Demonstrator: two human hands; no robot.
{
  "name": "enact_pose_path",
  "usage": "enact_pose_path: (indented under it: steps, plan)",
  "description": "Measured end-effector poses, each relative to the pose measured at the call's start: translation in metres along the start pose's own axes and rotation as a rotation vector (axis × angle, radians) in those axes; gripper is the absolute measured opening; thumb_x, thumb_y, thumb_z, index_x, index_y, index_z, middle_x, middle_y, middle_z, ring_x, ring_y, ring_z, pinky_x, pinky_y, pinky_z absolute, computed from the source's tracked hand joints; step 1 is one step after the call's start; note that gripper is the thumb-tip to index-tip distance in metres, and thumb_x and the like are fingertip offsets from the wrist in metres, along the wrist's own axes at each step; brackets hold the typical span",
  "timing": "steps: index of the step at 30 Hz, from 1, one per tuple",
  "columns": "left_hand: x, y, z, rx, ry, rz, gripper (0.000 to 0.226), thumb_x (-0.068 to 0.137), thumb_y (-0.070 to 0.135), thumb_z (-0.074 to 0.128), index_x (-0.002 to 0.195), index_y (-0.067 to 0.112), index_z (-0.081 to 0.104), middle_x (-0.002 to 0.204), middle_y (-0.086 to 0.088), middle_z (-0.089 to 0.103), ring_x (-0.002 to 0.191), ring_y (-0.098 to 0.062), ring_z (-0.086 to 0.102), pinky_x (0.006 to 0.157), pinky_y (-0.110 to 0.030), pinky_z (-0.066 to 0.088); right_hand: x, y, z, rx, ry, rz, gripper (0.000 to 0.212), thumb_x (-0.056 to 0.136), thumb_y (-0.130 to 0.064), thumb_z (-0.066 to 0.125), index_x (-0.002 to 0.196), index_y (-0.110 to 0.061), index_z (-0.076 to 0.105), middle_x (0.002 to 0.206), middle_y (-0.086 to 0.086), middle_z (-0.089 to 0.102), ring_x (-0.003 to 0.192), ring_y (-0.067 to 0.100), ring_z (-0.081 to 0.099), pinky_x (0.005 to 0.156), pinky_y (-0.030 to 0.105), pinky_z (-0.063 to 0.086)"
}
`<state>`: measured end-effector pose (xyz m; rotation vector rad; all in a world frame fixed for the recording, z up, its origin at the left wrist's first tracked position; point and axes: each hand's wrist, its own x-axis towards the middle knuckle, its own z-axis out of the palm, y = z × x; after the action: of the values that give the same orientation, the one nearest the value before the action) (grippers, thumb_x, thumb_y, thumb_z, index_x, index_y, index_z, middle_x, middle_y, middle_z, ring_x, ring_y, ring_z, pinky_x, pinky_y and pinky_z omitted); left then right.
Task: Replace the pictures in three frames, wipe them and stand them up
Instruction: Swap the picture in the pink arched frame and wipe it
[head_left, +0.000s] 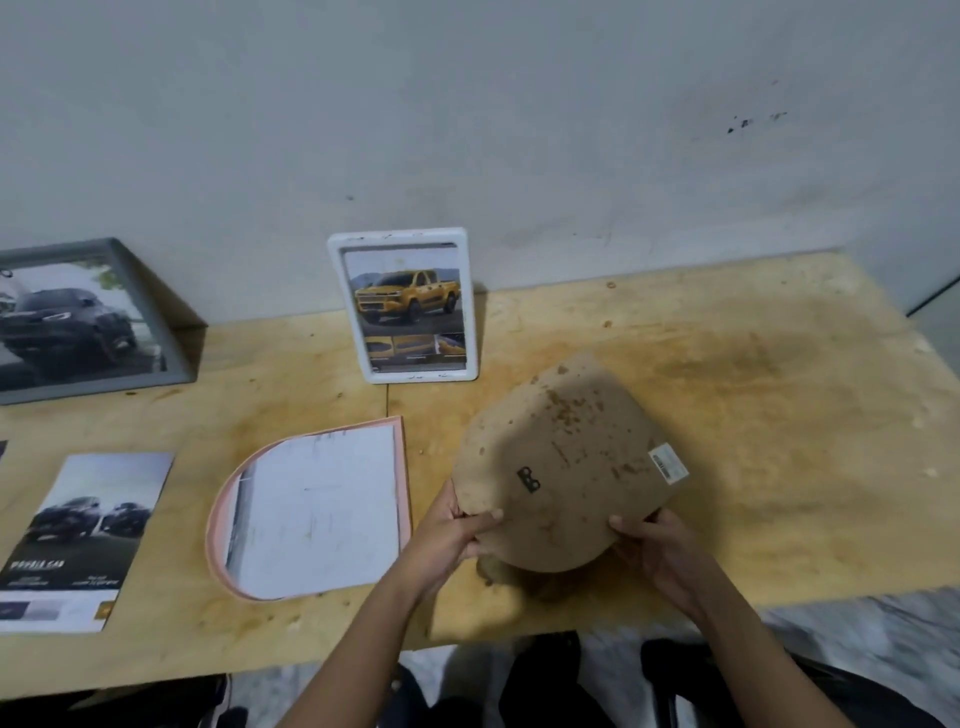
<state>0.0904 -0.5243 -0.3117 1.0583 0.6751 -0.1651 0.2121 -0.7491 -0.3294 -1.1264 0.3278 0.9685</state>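
Note:
A brown arch-shaped backing board (566, 462) with a barcode sticker and a small black hanger is lifted off the table at a tilt. My left hand (457, 530) grips its near-left edge, and my right hand (660, 551) holds its near-right edge. To the left lies a pink arch-shaped frame (400, 467) face down, with a white sheet (322, 509) in it. A white frame (402, 306) holding a yellow pickup picture stands against the wall. A grey frame (83, 317) with a dark car picture leans at the back left.
A loose car brochure page (83, 535) lies flat near the table's left front. The plywood table (753, 395) is stained; its front edge runs just before my arms. My dark-clothed knees show below it.

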Motion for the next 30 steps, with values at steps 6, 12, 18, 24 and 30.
enact_pose_path:
  steps: [6,12,18,24,30]
  plan:
    - [-0.054,0.023,-0.1,0.19,0.084,0.091,0.053,0.072,0.01,0.074,0.117,0.014,0.047,0.118,-0.011,0.061,0.104,-0.025,0.062,0.073,-0.03,0.055,0.004,0.016,0.057,-0.207,0.048,0.013,0.058,0.064,-0.007,0.081,0.114,-0.003,0.054,0.115,0.015,0.06,0.099,0.028,0.061,0.065,0.029,0.059]
    - [-0.084,0.02,-0.206,0.358,0.565,0.154,0.035,0.075,0.001,0.074,0.098,0.015,0.053,0.094,-0.003,0.058,0.092,-0.028,0.059,0.07,-0.036,0.053,0.003,0.075,0.154,-0.829,0.019,-0.007,0.021,0.082,-0.013,0.069,0.097,-0.009,0.056,0.095,0.009,0.063,0.074,0.02,0.062,0.054,0.023,0.051]
    - [-0.079,0.02,-0.259,0.668,0.652,0.203,0.047,0.077,0.006,0.072,0.12,0.001,0.056,0.107,-0.019,0.058,0.09,-0.027,0.06,0.076,-0.031,0.051,0.008,0.121,0.203,-1.002,0.185,-0.108,0.026,0.082,-0.016,0.069,0.1,-0.015,0.05,0.085,-0.001,0.056,0.071,0.012,0.056,0.057,0.023,0.046]
    - [-0.073,0.02,-0.264,0.811,0.687,0.226,0.044,0.083,0.013,0.064,0.125,0.005,0.052,0.114,-0.015,0.051,0.088,-0.019,0.048,0.08,-0.027,0.042,0.004,0.136,0.218,-1.24,0.297,-0.307,0.031,0.084,-0.021,0.066,0.111,-0.014,0.053,0.097,0.0,0.054,0.084,0.013,0.049,0.052,0.011,0.03]
    - [-0.075,0.007,-0.26,0.878,0.678,0.282,0.049,0.086,0.013,0.062,0.131,0.001,0.045,0.12,-0.019,0.049,0.109,-0.03,0.047,0.093,-0.033,0.039,0.005,0.139,0.223,-1.369,0.356,-0.361,0.042,0.088,-0.019,0.062,0.129,-0.013,0.053,0.1,0.005,0.045,0.087,0.013,0.042,0.073,0.02,0.034]
